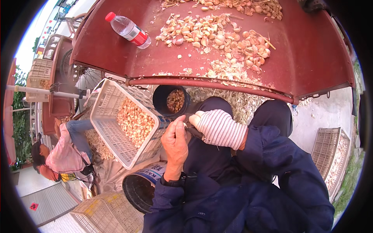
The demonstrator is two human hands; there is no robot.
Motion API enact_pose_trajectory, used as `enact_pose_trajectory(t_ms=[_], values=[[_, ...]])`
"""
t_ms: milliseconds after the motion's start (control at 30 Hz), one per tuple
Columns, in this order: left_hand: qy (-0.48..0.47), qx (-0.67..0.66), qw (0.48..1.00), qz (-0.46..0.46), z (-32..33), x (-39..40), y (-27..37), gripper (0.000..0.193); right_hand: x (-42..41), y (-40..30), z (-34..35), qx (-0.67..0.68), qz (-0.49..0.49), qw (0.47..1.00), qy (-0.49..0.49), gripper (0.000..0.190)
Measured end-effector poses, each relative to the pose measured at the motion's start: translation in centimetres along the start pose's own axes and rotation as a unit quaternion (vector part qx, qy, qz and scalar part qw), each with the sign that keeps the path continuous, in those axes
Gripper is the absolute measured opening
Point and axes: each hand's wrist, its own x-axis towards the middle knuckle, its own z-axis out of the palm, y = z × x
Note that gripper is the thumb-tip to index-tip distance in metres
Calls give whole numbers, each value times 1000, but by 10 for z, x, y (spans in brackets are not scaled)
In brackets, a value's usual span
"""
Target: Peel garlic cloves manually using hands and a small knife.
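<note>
My bare left hand [174,142] is raised over my lap, thumb and fingers pinched together. A small pale piece [184,124], apparently garlic, shows at its fingertips, mostly hidden. My right hand [220,127], in a white-and-grey striped glove, is curled close against those fingertips. Under its fingers shows a dark object [194,131], its kind unclear. Just beyond the hands stands a dark bucket [157,100] with garlic cloves [175,100] at its bottom. Left of them, a tilted white plastic crate [106,125] holds many peeled-looking cloves [135,122].
A red metal cart bed [285,58] ahead carries loose garlic cloves [201,29], skins [230,70] and a water bottle [128,30]. An overturned bucket [138,189] lies left of my lap. A person [67,142] sits at far left. Another crate [326,151] stands at right.
</note>
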Motion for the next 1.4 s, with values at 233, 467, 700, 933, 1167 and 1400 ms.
enact_pose_trajectory(t_ms=[233, 467, 700, 933, 1167, 1400], values=[[-109, 37, 993, 6, -20, 9, -2, 24, 0, 8, -1, 48, -3, 998, -35, 17], [-30, -99, 990, -93, -78, 9, -14, 25, 2, 8, -15, 66, 26, 997, -23, 19], [278, 181, 891, -309, -341, -112, -146, 17, -14, 25, -33, 55, 68, 994, 59, 20], [159, 110, 820, -538, -451, -269, -278, 30, -22, 34, -55, 154, 90, 964, 197, 24], [72, 443, 869, -208, -319, -78, -127, 31, -52, 79, -112, 234, 245, 866, 367, 36], [-91, 340, 935, 43, -26, 112, 28, 30, -58, 138, -118, 156, 292, 862, 383, 36]])
